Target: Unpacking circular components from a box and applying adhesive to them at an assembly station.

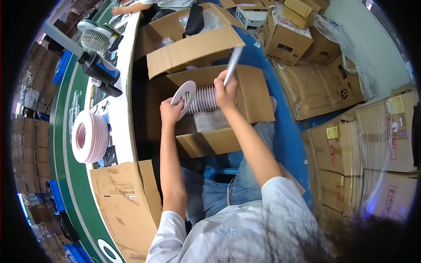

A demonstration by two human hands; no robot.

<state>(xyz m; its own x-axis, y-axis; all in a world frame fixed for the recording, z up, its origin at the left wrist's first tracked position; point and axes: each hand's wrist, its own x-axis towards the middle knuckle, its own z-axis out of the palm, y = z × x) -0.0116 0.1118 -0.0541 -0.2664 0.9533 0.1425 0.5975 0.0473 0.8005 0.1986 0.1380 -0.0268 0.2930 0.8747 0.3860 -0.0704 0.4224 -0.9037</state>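
Note:
My left hand (171,112) grips a flat white ring (190,89) by its near left edge, holding it tilted up over an open cardboard box (255,94). Raised to the right, my right hand (226,91) is closed on a second flat white piece (233,63), seen nearly edge-on, so its full outline is hidden. Inside the box, between and behind my hands, a row of white rings (205,99) stands on edge, packed side by side. Nearer to me in the box lie translucent wrapped pieces (206,121), too unclear to name.
Left, a white worktop (120,105) bears a stack of white rings (97,138), a small fan (95,38) and a black device (98,69). Another open carton (193,48) stands beyond. Sealed cartons (337,153) line the right. A person's arm (131,8) reaches over the far worktop.

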